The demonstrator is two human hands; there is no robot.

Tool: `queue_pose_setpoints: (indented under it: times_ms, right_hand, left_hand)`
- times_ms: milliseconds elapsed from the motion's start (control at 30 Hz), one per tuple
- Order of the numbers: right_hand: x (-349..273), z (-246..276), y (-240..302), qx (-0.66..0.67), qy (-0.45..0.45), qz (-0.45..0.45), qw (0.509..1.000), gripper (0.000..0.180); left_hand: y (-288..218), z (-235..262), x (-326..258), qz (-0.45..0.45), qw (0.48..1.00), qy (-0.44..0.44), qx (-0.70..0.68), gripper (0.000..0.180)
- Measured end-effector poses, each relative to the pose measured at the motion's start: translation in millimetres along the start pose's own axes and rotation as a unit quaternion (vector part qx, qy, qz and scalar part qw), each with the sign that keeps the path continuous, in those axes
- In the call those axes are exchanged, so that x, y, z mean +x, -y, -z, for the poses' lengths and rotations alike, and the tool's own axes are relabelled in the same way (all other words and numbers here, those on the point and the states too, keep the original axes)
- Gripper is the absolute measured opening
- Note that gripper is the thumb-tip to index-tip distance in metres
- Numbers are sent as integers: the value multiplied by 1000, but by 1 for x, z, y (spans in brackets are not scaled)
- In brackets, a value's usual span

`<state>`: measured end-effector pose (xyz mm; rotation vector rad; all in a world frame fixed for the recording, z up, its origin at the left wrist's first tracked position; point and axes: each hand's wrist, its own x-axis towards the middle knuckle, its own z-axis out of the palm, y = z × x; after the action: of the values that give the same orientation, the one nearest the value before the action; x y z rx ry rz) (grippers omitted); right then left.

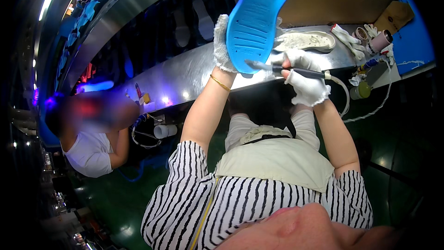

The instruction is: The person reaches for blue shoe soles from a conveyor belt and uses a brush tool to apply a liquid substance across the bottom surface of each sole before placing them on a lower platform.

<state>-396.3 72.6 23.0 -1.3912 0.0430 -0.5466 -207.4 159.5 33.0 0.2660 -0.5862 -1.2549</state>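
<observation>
Blue shoe sole point(259, 16) raised above the steel bench point(185, 71) — left hand point(222, 41) clasping its edge, right hand point(303, 76) clenched on a corded tool point(296, 70) at its heel. Probably light, flexible, grippy — best held by the rim.

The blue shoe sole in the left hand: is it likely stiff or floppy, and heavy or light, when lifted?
The blue shoe sole probably stays fairly stiff: gripped only at its lower end by the left hand, it stands up without drooping. It seems light, since one gloved hand raises it. The cloth glove probably limits slipping.
</observation>
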Motion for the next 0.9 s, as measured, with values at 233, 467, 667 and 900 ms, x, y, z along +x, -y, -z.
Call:
queue_pose_setpoints:
  times_ms: [233,467,667,900]
  right_hand:
    - [17,-2,2,-208,94,111,967,20]
    - [24,7,21,-143,156,-122,970,14]
    - [28,4,27,-182,144,-71,970,15]
    - [30,20,33,-279,160,-169,932,13]
  left_hand:
    - [-5,18,8,6,987,-140,80,51]
    - [-7,5,12,95,956,-214,175,35]
    - [-3,-1,13,179,947,-193,185,45]
    - [3,4,12,238,919,-186,254,57]
